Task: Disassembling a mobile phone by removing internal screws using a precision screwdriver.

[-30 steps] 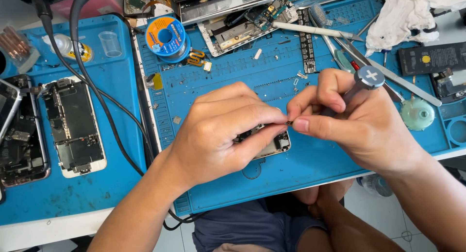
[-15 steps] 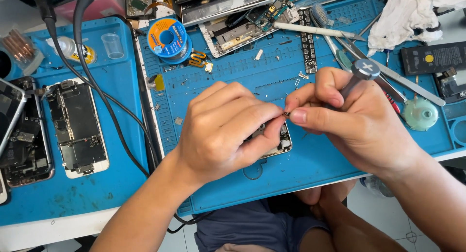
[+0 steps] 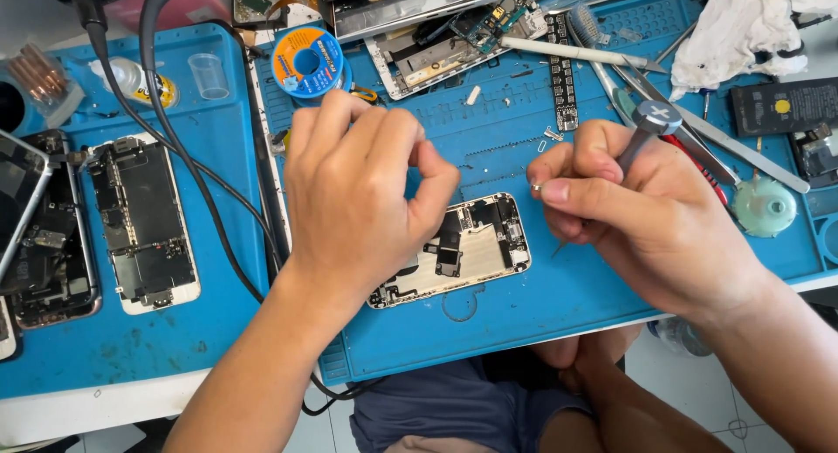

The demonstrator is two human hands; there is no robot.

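My left hand (image 3: 362, 187) hangs over the left end of the opened phone (image 3: 463, 248), thumb and forefinger pinched together; whether they hold anything I cannot tell. My right hand (image 3: 642, 213) is closed on a screwdriver (image 3: 642, 134), its grey cross-marked cap up, and the fingertips also pinch something tiny and pale. The phone lies on the blue mat (image 3: 559, 305), just near of centre, between my hands.

As I judge it, the work is midway: the phone's screen is off and its boards and shields lie bare, yet most parts sit inside.

Room is tight. The mat's near edge runs close below the phone, with my lap beyond it. Far of my hands lie a solder spool (image 3: 305, 62), another stripped frame (image 3: 454, 34), tweezers (image 3: 698, 126) and loose bits. To the left, a black cable (image 3: 188, 169) crosses, and a second open phone (image 3: 140, 226) lies on the next mat. The barest patch is right and near of the phone.
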